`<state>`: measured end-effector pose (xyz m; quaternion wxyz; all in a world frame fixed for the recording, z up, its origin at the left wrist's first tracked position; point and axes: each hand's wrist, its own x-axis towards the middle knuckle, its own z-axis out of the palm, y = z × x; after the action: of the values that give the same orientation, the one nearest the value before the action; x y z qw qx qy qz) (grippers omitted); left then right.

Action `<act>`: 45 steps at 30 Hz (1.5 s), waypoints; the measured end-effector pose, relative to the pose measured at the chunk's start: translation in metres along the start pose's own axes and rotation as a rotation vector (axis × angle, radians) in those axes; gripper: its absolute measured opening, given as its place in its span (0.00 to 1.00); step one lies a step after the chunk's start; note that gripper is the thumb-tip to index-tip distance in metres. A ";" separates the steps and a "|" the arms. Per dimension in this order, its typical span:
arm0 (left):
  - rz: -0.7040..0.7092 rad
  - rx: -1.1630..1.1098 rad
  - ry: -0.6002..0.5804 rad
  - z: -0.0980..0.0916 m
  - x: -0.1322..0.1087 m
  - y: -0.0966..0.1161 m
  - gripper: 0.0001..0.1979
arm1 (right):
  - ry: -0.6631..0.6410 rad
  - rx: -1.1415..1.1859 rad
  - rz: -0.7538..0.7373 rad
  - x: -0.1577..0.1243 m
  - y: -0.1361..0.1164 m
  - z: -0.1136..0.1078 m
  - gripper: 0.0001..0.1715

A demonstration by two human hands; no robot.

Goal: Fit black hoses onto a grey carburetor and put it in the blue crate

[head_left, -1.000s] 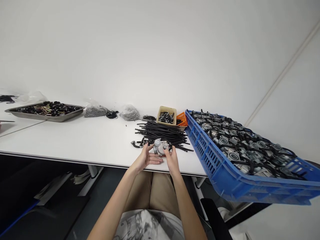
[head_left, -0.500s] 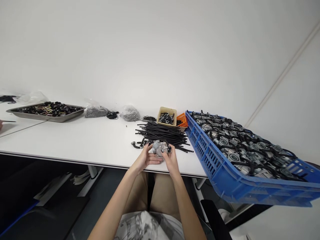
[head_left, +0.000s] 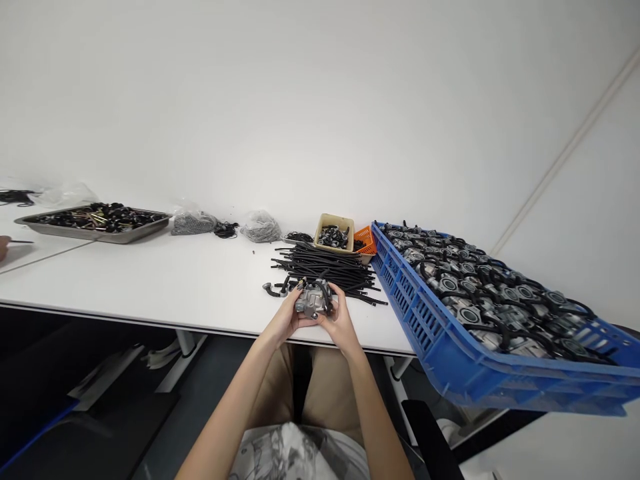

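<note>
Both my hands hold one small silver metal carburetor part [head_left: 312, 301] just above the near edge of the white table [head_left: 150, 287]. My left hand [head_left: 285, 318] cups it from the left, fingers wrapped round it. From the right, my right hand [head_left: 340, 319] grips the same part with its fingers closed. A black hose seems attached on top of the part. Right behind my hands lies a pile of black rubber hoses [head_left: 327, 267].
A blue crate [head_left: 450, 340] full of similar metal parts sits tilted at the right. A beige bin [head_left: 334, 233] and orange basket [head_left: 365, 239] stand behind the hoses. Plastic bags [head_left: 259, 227] and a metal tray [head_left: 95, 223] lie left. Another person's fingertip [head_left: 4, 247] shows at the far left edge.
The metal part has been lifted slightly and turned in my hands, pulled a little nearer to me. My left hand has closed round it from a flatter pose.
</note>
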<state>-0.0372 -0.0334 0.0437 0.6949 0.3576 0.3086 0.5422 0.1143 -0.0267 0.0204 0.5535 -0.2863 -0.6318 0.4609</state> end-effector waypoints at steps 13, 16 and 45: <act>0.072 -0.085 -0.086 -0.004 -0.004 0.001 0.27 | 0.071 -0.421 -0.219 -0.010 0.010 0.003 0.41; 0.071 -0.068 -0.058 -0.003 -0.003 0.001 0.27 | 0.088 -0.458 -0.247 -0.011 0.013 0.003 0.40; -0.214 -0.230 0.025 -0.005 -0.008 0.015 0.33 | 0.006 -0.561 -0.388 -0.012 -0.008 0.009 0.45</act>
<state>-0.0512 -0.0378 0.0536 0.7811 0.2340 0.2893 0.5014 0.1097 -0.0425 0.0227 0.5322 -0.3033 -0.7752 0.1543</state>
